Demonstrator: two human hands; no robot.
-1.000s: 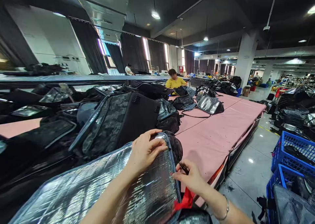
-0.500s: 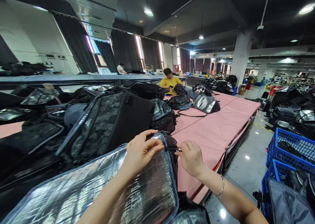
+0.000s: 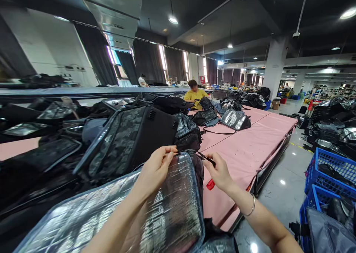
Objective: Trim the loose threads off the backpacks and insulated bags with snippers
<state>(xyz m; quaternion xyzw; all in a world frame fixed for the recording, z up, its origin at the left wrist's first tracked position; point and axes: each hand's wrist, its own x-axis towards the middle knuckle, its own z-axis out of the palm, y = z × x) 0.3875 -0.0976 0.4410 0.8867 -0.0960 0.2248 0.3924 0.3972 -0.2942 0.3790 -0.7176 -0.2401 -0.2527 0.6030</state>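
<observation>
A bag with a silver foil lining (image 3: 169,193) and dark blue piping lies open in front of me. At its far corner, my left hand (image 3: 157,166) is closed, thumb and fingers pinching the dark edge binding or a thin strand there; which one I cannot tell. My right hand (image 3: 219,171) is wrapped round a pair of thread snips (image 3: 207,158), with dark pointed blades toward the corner and a red end below the palm. The blade tips are close to the bag's edge, right of my left fingers.
A black camouflage bag (image 3: 119,141) and more bags are heaped to the left on a pink-covered table (image 3: 236,149). Farther along it, a person in yellow (image 3: 196,95) handles a bag. Blue plastic crates (image 3: 330,167) holding dark pieces stand on the floor at right.
My right hand has turned and moved slightly right, so the snips' blades and red end now show. My left fingers have moved slightly up along the bag's edge. The view has shifted a little.
</observation>
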